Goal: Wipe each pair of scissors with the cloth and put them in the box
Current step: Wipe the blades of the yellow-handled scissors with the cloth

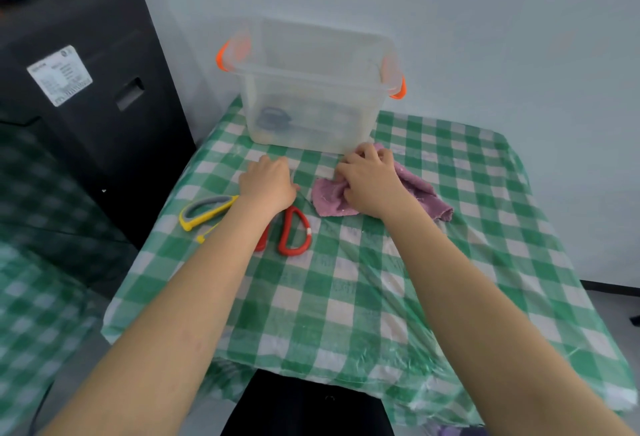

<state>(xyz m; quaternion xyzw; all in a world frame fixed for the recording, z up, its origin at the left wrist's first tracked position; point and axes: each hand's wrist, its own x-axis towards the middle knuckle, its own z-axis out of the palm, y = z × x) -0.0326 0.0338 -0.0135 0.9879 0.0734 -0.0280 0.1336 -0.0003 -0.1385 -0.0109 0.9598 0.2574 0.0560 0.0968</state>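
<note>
green checked tablecloth (pixel 346 297) carries a clear box (pixel 311 89) holding dark-handled scissors (pixel 273 119). right hand (pixel 370 183) grips the purple cloth (pixel 422 193); left hand (pixel 268 181) covers red scissors (pixel 294 228), its fingers hidden; yellow scissors (pixel 207 210) lie beside.

A desk (pixel 346 297) draped in green-and-white checked plastic stands against a pale blue-white wall (pixel 485 20), beside a black cabinet (pixel 86 106) bearing a white label (pixel 59 75); even, soft light.

Red scissors (pixel 293 230), yellow scissors (pixel 206 211), purple cloth (pixel 420 193) (crumpled) before clear box (pixel 311 89).
</note>
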